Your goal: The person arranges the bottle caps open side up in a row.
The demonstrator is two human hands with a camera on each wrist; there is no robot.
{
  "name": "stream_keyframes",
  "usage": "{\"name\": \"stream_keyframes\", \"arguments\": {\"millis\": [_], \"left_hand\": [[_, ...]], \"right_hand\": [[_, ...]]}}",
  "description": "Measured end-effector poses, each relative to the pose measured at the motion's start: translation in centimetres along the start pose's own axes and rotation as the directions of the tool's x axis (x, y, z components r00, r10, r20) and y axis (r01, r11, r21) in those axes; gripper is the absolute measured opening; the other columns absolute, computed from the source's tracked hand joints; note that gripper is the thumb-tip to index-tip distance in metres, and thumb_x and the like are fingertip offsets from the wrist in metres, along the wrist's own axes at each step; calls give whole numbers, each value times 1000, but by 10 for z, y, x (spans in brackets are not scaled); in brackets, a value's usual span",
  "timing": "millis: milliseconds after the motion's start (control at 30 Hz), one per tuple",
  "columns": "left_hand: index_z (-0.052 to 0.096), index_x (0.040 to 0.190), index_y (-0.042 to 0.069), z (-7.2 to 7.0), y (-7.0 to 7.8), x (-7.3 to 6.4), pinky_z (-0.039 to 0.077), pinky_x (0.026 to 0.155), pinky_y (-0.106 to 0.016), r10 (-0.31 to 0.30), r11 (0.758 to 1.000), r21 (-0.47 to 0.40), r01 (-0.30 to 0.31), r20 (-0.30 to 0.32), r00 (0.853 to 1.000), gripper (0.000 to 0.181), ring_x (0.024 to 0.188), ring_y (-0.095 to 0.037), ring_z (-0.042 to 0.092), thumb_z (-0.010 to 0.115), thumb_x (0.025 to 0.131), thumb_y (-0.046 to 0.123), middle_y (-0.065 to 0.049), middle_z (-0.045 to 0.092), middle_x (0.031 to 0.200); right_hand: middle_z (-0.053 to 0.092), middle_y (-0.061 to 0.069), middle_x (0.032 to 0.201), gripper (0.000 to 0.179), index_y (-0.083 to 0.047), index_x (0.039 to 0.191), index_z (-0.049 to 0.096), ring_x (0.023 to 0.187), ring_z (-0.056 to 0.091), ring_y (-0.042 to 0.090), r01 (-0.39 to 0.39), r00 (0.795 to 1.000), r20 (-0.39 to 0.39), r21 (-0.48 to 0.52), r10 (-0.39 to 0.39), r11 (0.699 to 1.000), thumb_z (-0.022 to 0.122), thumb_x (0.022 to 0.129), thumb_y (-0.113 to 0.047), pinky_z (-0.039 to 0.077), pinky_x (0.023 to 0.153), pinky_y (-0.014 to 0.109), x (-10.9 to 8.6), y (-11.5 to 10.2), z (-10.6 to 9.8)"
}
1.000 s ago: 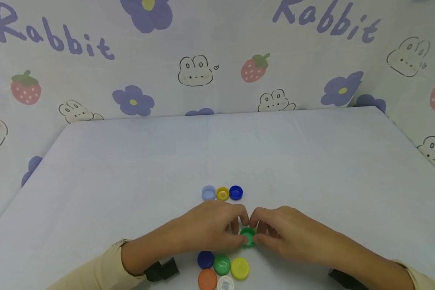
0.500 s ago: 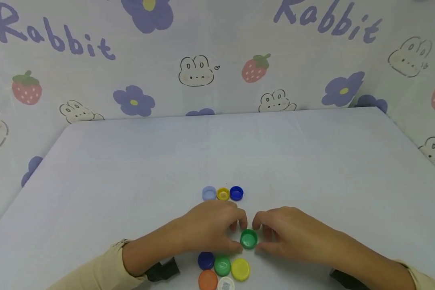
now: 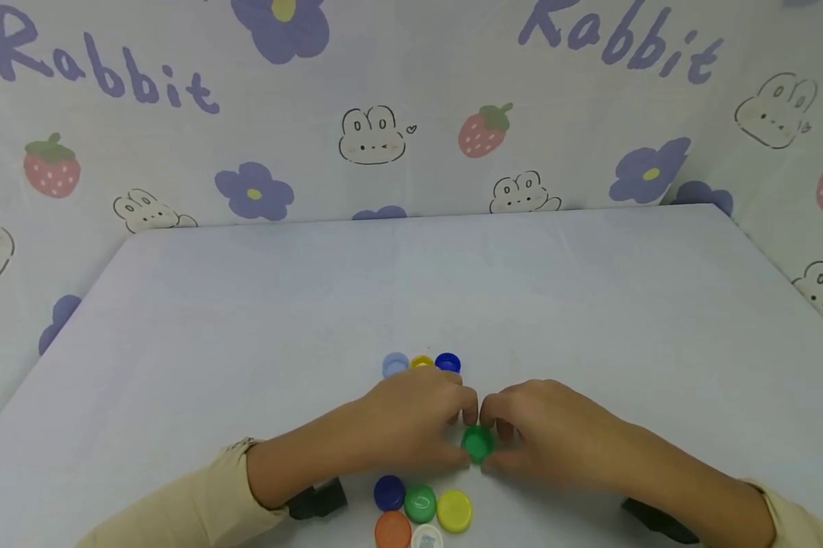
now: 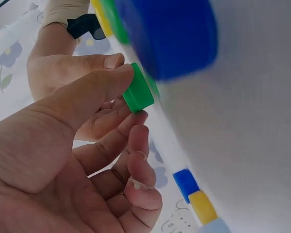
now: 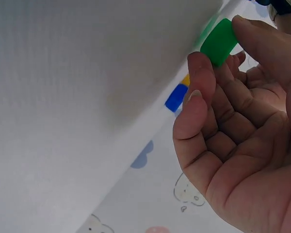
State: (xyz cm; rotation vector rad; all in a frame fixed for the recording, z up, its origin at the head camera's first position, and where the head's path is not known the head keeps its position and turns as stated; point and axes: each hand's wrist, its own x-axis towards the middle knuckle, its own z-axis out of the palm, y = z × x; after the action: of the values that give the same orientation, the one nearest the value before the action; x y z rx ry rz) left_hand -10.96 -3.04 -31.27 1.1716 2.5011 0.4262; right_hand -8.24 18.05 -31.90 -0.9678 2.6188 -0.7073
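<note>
A green bottle cap point(image 3: 477, 444) is between my two hands, its hollow side up in the head view. My left hand point(image 3: 414, 422) pinches its left side, thumb and index finger on the cap point(image 4: 138, 90) in the left wrist view. From the other side my right hand point(image 3: 555, 434) pinches it too, with thumb and forefinger touching the cap point(image 5: 219, 42) in the right wrist view. Green shows on the white surface beside it, so a small gap may exist; I cannot tell for sure.
Behind the hands, light blue point(image 3: 395, 364), yellow point(image 3: 422, 361) and blue point(image 3: 448, 362) caps form a row, partly covered by the left hand. Nearer lie dark blue point(image 3: 389, 493), green point(image 3: 421, 504), yellow point(image 3: 454, 511), orange point(image 3: 393, 529) and white point(image 3: 427, 536) caps on the white table point(image 3: 411, 289).
Half a second ago the fingers stood apart from the green cap. Both hands have since closed in on it, and it has shifted slightly right and away from me.
</note>
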Motion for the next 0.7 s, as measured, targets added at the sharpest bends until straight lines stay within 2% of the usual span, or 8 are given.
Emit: {"name": "stream_keyframes", "arguments": {"millis": [133,300,500,700], "left_hand": [[76,104,15,-5,-6,8,45,70,-20,21,999,50,-18,-59,998,24,82,-8,54,84,85,27,7,61,87],[77,108,15,-12,-13,21,43,69,-23,4,997,75,4,-101,995,25,83,-13,52,83,86,26,4,60,87],[77,113,15,-18,-20,33,42,68,-25,-36,995,92,48,-127,991,27,85,-16,52,82,88,25,1,62,91],[74,117,14,-20,-26,41,44,72,-26,-73,990,112,87,-125,990,30,89,-16,55,80,90,26,0,65,99]], "right_hand": [[55,-18,73,19,-20,92,72,69,51,4,-20,999,-30,-24,20,999,88,81,-20,46,62,25,7,5,-8],[55,-15,72,18,-17,91,72,67,50,6,-21,997,-72,-76,16,997,87,81,-17,44,60,25,18,12,-17],[57,-10,72,17,-12,92,73,68,51,10,-58,995,-92,-126,47,990,86,82,-15,45,61,26,31,17,-26],[56,-7,70,17,-8,95,74,68,51,12,-102,992,-91,-171,87,980,84,84,-15,45,60,27,42,21,-29]]}}
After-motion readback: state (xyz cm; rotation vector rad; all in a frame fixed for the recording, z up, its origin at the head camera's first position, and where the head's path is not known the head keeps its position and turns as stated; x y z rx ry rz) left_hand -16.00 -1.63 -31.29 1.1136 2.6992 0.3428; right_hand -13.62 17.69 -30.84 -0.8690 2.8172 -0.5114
